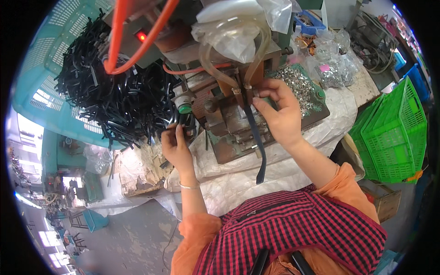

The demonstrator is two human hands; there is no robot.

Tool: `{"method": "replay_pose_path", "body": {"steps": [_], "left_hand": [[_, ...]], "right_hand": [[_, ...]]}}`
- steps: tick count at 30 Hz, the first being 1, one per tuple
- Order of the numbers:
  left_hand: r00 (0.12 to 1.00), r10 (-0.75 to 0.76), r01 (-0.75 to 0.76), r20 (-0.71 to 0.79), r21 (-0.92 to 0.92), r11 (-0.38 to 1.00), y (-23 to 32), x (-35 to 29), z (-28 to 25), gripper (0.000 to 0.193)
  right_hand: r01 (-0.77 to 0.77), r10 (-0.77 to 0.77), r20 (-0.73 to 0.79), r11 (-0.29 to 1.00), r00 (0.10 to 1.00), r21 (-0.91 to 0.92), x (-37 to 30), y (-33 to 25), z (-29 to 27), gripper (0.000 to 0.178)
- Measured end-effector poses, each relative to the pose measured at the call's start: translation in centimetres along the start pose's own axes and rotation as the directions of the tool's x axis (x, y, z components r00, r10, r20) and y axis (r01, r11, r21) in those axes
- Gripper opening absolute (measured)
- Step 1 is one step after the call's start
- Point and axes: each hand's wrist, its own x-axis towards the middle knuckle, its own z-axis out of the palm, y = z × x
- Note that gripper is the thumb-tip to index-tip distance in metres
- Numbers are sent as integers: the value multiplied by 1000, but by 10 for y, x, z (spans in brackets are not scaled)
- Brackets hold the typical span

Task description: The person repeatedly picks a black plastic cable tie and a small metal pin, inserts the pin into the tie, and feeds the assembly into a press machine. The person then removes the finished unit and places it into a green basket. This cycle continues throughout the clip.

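Observation:
A black eyeglass temple (255, 131) stands with its upper end in the jig of a bench machine (219, 120), its curved tip hanging down over the front. My right hand (281, 111) is closed in a pinch beside that upper end; whatever its fingertips hold is too small to make out. My left hand (176, 145) is closed near the machine's green button (184, 109), at the edge of a large heap of black temples (98, 87). A dark strip, apparently another temple, shows above and below its fingers.
A teal basket (27, 103) bears the heap. Small metal parts (295, 87) lie on a tray right of the jig, with plastic bags (337, 68) behind. Clear tubes (206, 59) and an orange hose (112, 50) hang over the machine. Green crates (394, 137) stand at right.

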Motion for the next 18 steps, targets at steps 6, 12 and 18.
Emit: {"method": "replay_pose_path", "body": {"steps": [6,12,18], "left_hand": [[980,189,-198,-66,-176,964,65,-20,15,10],[694,716,-708,78,-107,698,122,-29,28,18],[376,776,-901,506,4,434,118,-54,55,25]], "right_hand": [[-105,108,-28,990,994,95,-5,0,6,41],[-228,249,-12,907,969,354,-5,-29,25,40],[-97,103,269,995,958,-35,-18,-58,-8,51]]}}
